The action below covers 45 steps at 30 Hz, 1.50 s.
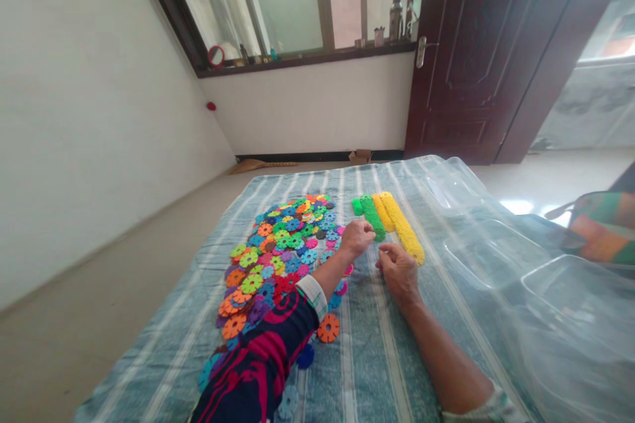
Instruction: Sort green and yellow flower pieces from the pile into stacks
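Note:
My left hand is closed, with curled fingers beside the near end of a row of green notched discs. Whatever sits in its fingertips is hidden. Just to the right, my right hand also has its fingers bent in, and I cannot make out anything between them. A long row of yellow discs lies close beyond it, with a shorter yellow row alongside. One small green stack stands at the left end of these rows. Loose multicoloured flower-shaped discs form a wide pile left of my hands.
Clear plastic tubs and lids stand along the table's right side. A striped cloth covers the table. Separate from the pile's middle, an orange disc lies near my left forearm. Behind are a window ledge and a dark door.

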Motion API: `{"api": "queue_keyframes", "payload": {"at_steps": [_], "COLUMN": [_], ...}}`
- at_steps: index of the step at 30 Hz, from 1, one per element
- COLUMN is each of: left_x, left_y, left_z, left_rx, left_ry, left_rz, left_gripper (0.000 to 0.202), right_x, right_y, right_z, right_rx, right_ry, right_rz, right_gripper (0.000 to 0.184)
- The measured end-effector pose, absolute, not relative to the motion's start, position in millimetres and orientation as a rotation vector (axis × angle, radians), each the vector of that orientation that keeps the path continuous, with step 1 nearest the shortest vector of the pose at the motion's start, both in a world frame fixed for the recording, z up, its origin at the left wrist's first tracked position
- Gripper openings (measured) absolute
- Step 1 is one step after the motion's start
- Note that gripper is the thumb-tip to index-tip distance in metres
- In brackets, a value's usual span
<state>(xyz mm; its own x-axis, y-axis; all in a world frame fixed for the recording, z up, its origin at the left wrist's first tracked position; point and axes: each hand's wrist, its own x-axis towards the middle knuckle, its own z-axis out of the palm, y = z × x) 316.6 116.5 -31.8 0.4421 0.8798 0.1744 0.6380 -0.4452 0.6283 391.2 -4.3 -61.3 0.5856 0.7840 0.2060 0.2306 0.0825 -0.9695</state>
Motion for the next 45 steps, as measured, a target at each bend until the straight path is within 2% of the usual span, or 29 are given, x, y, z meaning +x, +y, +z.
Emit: {"api": "queue_keyframes", "payload": {"at_steps": [14, 19, 22, 40, 45], "left_x": [313.7, 316.3, 320.7, 321.3, 289.4], "left_y": [108.6, 95.2, 90.0, 84.1, 92.2], "left_z": [-24.3, -24.5, -24.6, -25.7, -14.8], "left_rx": [2.249, 2.368, 2.404, 2.338, 2.444], "left_ry": [1.411, 1.486, 1.522, 1.505, 1.570], "left_rz": [0.619, 0.540, 0.510, 0.485, 0.555], "left_gripper": [0.005, 0.023, 0.026, 0.025, 0.014], "right_x": [390.7, 391.3, 391.3, 393.9, 394.5], "right_y": [-6.9, -7.1, -7.6, -14.9, -15.8], "right_z": [-58.1, -57.5, -56.5, -58.8, -58.0], "right_rx": [-1.523, -1.539, -1.553, -1.595, -1.605], "right_ry": [-0.960, -0.993, -1.005, -1.023, -0.997], "right_rz": [0.522, 0.499, 0.479, 0.470, 0.533], "right_gripper": [0.032, 0.031, 0.032, 0.036, 0.038]}}
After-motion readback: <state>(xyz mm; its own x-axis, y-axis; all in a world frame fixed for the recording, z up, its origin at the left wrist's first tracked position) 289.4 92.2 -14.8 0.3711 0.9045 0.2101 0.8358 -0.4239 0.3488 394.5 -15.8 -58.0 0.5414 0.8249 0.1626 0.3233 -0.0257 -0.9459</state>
